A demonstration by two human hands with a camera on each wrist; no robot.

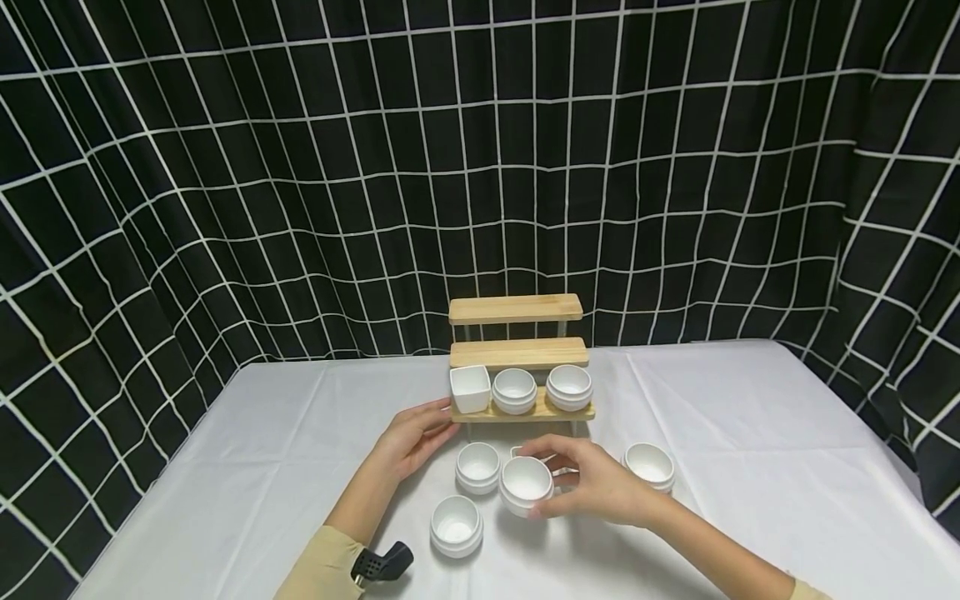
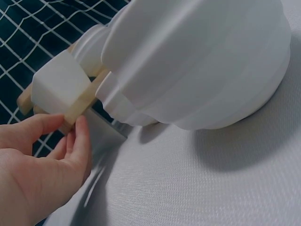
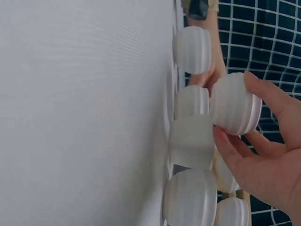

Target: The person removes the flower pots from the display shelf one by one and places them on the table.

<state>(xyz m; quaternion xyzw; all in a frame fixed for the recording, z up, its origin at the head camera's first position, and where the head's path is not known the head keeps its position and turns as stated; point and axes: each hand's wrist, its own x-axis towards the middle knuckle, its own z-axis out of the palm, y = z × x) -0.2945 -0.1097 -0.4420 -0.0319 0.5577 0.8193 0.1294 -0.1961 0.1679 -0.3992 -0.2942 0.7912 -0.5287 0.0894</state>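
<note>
Counter (image 1: 750, 433): white cloth cover, backed and flanked by a black curtain (image 1: 300, 167) with a white grid.

Wooden stepped shelf (image 1: 517, 354): three tiers, at the counter's far middle; lowest tier carries a square white cup (image 1: 469, 388) and two round ribbed pots.

Left hand (image 1: 414, 437): fingers nearly straight, tips touching the shelf's lower left corner, gripping nothing.

Right hand (image 1: 596, 482): in front of the shelf, grip closed round a ribbed white pot (image 1: 526, 483), lifted just off the cloth.

Three more pots stand in front of the shelf.

Even bright light, soft shadows, curved fisheye edges in the head view, wrist close-ups slightly blurred
</note>
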